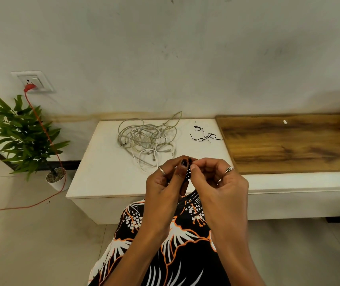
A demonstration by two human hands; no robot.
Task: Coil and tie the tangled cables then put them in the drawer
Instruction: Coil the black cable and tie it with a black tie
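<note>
Left hand (166,182): my fingers are curled round a black cable (188,174), thumb pressed along it; raised above my lap, just in front of the tabletop's near edge.
Right hand (216,180): my fingertips pinch the top of the same black cable, touching the left hand's fingers.
Black cable: bunched between both hands; strands trail down toward my lap; how far it is coiled I cannot tell.
Tangled cables (147,139): grey and white heap on the white tabletop (103,162), toward its back and middle, one loop reaching the wall edge.
Ties (205,136): thin black pieces lying just right of the heap, near the seam with the wooden panel (288,143).
Open room: bare white surface left of the heap out to the left edge; bare wood on the right.
Drawer: I cannot tell where it is.
Floor, left: potted plant (24,137) beside the tabletop's left side; orange cord (47,137) running from the wall socket (34,81) down across the floor.
</note>
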